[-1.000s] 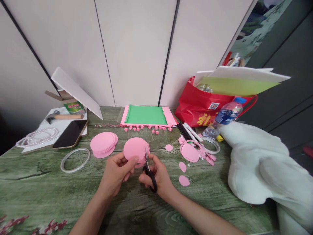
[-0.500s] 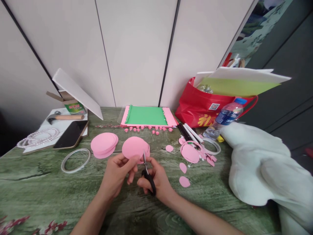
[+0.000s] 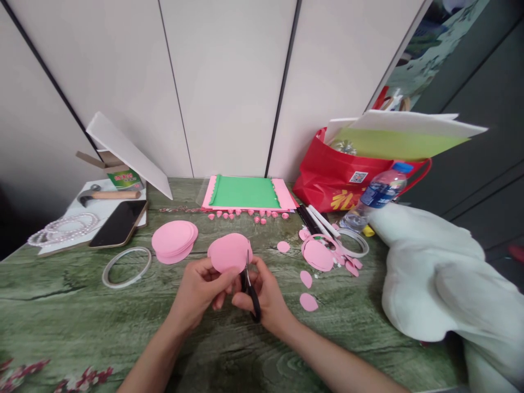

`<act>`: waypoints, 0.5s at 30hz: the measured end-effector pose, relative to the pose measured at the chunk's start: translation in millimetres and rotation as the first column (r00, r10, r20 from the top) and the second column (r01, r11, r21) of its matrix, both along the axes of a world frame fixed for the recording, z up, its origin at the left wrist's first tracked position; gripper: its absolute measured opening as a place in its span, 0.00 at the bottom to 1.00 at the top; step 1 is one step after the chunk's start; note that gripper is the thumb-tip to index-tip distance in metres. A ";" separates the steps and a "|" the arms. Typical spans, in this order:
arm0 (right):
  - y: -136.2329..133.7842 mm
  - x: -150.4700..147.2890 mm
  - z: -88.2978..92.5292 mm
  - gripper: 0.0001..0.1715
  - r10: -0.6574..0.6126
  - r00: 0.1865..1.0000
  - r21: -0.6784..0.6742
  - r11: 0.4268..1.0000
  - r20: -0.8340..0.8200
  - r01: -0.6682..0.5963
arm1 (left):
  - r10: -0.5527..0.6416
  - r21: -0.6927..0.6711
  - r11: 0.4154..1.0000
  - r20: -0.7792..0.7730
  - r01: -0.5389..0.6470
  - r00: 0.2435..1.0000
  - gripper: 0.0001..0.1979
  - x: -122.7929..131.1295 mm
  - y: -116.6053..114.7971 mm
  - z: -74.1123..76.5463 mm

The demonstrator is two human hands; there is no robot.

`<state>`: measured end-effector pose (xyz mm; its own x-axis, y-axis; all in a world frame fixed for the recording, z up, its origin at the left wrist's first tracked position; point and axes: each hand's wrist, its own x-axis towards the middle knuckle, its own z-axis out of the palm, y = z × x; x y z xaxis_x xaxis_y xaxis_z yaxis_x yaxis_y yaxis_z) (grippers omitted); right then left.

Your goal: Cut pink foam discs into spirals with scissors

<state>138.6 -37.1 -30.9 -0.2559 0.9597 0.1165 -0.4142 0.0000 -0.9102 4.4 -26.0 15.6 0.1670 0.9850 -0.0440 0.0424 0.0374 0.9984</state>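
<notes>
My left hand (image 3: 208, 286) pinches a pink paper circle (image 3: 230, 252) at its lower edge, thumb on top and fingers beneath. More pink paper shows behind its left side. In my right hand (image 3: 262, 292) is a pair of black-handled scissors (image 3: 252, 295), its blades pointing up at the circle's right edge. How far the blades are apart is hard to tell. To the left of the hands lies a stack of pink paper circles (image 3: 174, 240). Pink paper petals (image 3: 308, 302) lie on the table to the right, beside a ring-shaped pink offcut (image 3: 321, 254).
Several tiny pink rolled pieces (image 3: 257, 220) line up before a green sheet (image 3: 245, 192). A tape roll (image 3: 126, 267), phone (image 3: 119, 224) and hammer (image 3: 108, 195) lie left. Right are pens (image 3: 315, 221), a water bottle (image 3: 376, 196), a red bag (image 3: 323, 183) and a white plush shape (image 3: 429, 273).
The pink circle has turned and shifted slightly right in my left hand. The scissors have swung more upright and now meet its right edge.
</notes>
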 end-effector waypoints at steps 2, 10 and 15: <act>-0.1 -0.6 0.3 0.37 0.003 1.000 -0.007 1.000 -0.006 -0.003 | 0.004 -0.003 1.000 0.001 -0.004 1.000 0.12 -0.6 0.1 -0.7; 1.9 -0.3 -2.8 0.37 -0.006 1.000 -0.057 0.998 -0.018 0.005 | 0.015 -0.001 1.000 0.012 -0.015 1.000 0.11 -0.4 1.4 -1.0; 2.3 1.3 -2.8 0.36 -0.007 1.000 -0.061 0.998 0.004 0.008 | 0.033 0.008 0.999 0.006 -0.033 0.999 0.11 -0.7 0.9 1.9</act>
<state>139.9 -34.7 -33.8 -0.2489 0.9669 0.0567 -0.4111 -0.0524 -0.9101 3.7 -25.1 17.5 0.1350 0.9902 -0.0350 0.0352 0.0305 0.9989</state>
